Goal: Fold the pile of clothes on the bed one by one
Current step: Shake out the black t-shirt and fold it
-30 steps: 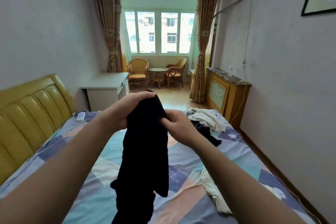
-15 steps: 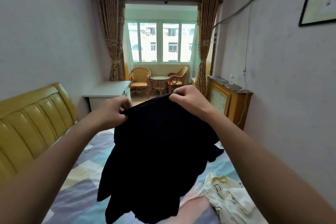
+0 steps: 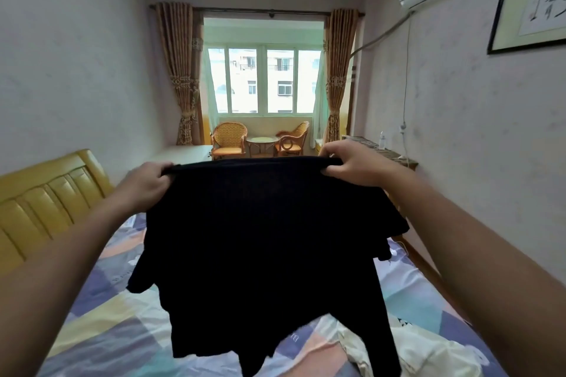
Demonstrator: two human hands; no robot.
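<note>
Left hand, right hand pinch top edge of black shirt, held up over bed. Step: spreading it out. Next: lay flat, then fold.

Bed seen lengthwise, covered by a patchwork sheet in lilac, pale blue, yellow, peach and white blocks; faint printed lettering is noted on some patches, too small to be read. Padded yellow headboard set along the left side. A crumpled cream garment with a dark printed mark is laid directly on the sheet at the lower right, near the bed's right edge. Much of the middle of the sheet is hidden behind a raised black garment.
</note>
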